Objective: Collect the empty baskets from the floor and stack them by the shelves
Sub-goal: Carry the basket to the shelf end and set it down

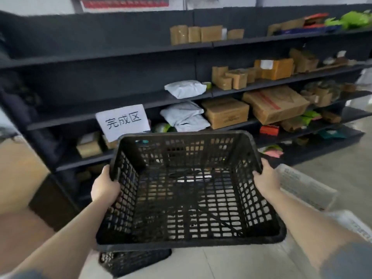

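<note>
An empty black lattice basket (187,200) is held in the air in front of me, its open top tilted toward me. My left hand (104,186) grips its left rim and my right hand (265,178) grips its right rim. Below it, a second black basket (132,262) rests on the floor, mostly hidden by the held one. The dark shelves (120,113) stand just beyond, with a white paper sign (122,121) hanging on one edge.
A white lattice basket (306,186) lies on the floor at my right, and another white one (354,224) nearer me. Cardboard boxes (225,112) and grey mail bags (185,88) fill the right shelves. A brown box (18,174) stands at the left. Pale floor tiles (332,156) stretch to the right.
</note>
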